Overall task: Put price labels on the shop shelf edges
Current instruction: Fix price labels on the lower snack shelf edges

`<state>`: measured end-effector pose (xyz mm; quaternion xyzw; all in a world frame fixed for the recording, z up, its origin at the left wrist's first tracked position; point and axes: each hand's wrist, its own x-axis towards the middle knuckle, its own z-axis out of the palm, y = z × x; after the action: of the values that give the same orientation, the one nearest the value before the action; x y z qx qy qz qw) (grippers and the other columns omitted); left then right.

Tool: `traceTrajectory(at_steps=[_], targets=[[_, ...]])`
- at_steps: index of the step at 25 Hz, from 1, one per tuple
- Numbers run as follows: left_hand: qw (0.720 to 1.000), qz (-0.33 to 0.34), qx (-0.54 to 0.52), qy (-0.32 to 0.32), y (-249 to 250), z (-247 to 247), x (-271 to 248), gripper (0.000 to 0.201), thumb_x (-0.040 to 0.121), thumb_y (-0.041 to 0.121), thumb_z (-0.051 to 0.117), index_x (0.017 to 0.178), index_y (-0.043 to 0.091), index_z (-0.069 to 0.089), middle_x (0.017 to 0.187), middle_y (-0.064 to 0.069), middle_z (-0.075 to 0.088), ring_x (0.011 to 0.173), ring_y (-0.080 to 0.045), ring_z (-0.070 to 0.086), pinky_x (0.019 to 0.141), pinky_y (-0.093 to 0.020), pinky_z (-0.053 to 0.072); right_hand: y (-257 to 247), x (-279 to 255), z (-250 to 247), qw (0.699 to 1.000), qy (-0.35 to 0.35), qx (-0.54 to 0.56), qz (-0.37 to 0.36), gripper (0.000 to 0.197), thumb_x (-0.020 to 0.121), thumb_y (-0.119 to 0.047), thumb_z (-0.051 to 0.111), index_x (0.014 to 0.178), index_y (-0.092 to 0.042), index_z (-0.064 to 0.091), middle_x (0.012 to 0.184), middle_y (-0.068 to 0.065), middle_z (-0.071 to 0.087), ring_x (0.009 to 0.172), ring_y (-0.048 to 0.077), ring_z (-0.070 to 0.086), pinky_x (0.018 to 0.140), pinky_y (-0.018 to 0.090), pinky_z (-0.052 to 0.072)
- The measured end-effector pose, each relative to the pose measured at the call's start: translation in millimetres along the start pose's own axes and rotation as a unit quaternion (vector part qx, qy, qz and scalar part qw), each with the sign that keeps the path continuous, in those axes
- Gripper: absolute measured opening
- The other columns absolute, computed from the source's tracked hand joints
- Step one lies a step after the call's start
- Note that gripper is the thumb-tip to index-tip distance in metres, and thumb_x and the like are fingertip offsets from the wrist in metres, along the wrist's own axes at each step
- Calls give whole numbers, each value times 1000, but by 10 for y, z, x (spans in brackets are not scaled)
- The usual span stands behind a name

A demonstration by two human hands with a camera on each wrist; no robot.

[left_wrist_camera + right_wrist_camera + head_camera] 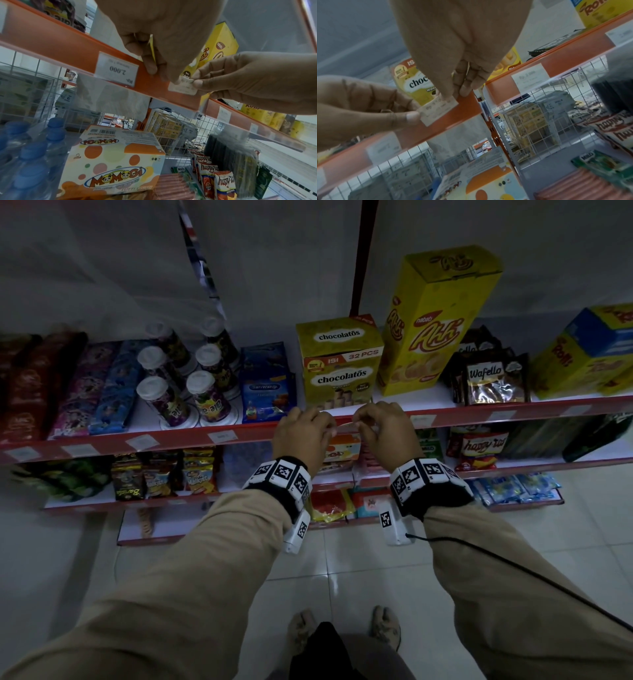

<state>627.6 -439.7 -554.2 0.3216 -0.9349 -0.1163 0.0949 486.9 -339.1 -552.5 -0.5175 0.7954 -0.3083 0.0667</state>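
Head view down onto shelf edge [239,433]; both wrist views close below it, facing up.

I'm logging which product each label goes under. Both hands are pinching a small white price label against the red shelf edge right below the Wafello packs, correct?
Not quite. Both the left hand and the right hand do pinch the price label at the red shelf edge, but below the chocolatos box, not the Wafello packs further right. The head view shows it.

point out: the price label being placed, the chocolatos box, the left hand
price label [439,111]: right wrist view, middle of the paper.
chocolatos box [340,364]: head view, front face.
left hand [301,433]: head view, back of the hand.
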Motion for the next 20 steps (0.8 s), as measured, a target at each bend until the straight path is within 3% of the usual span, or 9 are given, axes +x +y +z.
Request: traceTrajectory(at_steps=[4,10,20], targets=[[1000,4,31,-2,-6,-5,29,22,96,35,49,105,22,64,114,4,60,104,-23,47,88,-35,34,33,-25,-10,995,-59,-76,-12,15,87,-15,63,99,-8,67,99,14,62,100,33,49,83,39,39],[994,21,106,-27,6,16,59,31,100,34,40,114,20,63,120,0,56,109,-25,45,88,-37,34,8,12,-28,982,-103,-159,-8,22,93,-16,51,110,-10,64,111,14,57,108,32,45,88,41,38],[994,32,106,-20,-3,19,45,29,99,30,44,117,21,64,122,-2,53,109,-26,44,89,-38,34,-67,-22,-17,973,-96,-211,11,26,95,-20,47,113,-12,65,111,14,55,106,33,46,87,41,38]])
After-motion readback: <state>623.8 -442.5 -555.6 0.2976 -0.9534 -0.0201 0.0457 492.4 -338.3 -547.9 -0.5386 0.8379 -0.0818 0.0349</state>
